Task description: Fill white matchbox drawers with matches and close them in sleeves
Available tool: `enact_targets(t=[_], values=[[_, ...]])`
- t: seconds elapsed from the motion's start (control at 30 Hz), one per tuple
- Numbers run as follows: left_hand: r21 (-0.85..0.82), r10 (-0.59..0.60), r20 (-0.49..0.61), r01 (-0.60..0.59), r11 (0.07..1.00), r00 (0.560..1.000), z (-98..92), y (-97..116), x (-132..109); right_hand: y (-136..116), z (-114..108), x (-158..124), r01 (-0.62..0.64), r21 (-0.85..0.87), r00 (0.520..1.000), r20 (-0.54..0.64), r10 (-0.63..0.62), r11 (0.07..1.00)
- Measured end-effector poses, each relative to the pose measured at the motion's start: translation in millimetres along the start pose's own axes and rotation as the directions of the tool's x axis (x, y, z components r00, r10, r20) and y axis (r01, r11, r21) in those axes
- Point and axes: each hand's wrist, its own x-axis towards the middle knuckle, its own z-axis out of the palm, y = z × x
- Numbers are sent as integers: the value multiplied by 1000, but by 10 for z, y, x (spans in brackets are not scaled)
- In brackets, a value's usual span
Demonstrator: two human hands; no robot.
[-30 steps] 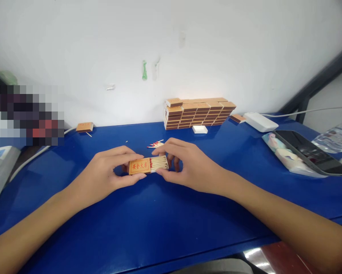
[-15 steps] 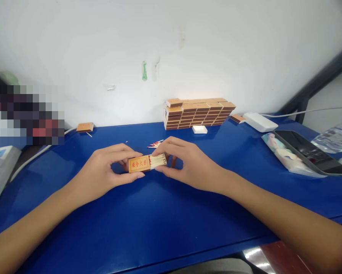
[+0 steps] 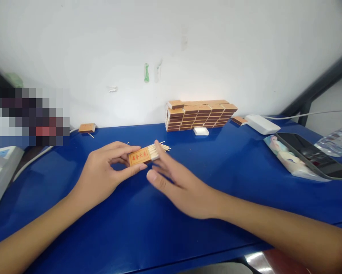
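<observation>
Left hand (image 3: pixel 104 175): fingers (image 3: pixel 122 148) above and thumb below, pinching the matchbox (image 3: pixel 139 156).
Right hand (image 3: pixel 179 184): fingers (image 3: pixel 163 158) straight and loose, tips touching the box's right end, gripping nothing.
Matchbox: between both hands, just over the table (image 3: pixel 136 224).
Matches (image 3: pixel 164 147): just beyond the box.
Stack (image 3: pixel 199 114): by the wall, well apart.

Stacked matchboxes (image 3: pixel 201 114) stand near a white charger (image 3: pixel 261 124).
</observation>
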Motion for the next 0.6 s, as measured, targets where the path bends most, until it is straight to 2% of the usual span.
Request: enact_targets(t=[0.07, 0.1, 0.23, 0.4, 0.47, 0.6], values=[[5, 17, 11, -17, 1000, 1000, 23, 27, -21, -34, 24, -43, 12, -34, 989, 145, -7, 999], [10, 24, 16, -24, 1000, 1000, 30, 38, -29, -47, 21, -54, 20, -45, 983, 182, -12, 999], [30, 40, 9, -40, 999, 999, 31, 69, -52, -91, -23, -66, 13, -48, 969, 247, -1, 999], [87, 66, 34, -69, 994, 997, 18, 72, -72, -112, -32, -78, 24, -95, 972, 234, -1, 995], [115, 85, 35, -89, 989, 996, 9, 64, -73, -93, -32, -61, 67, -112, 974, 223, -41, 991], [170, 152, 38, -156, 973, 988, -8, 33, -56, -10, -78, 39, 184, -161, 982, 75, -174, 970]])
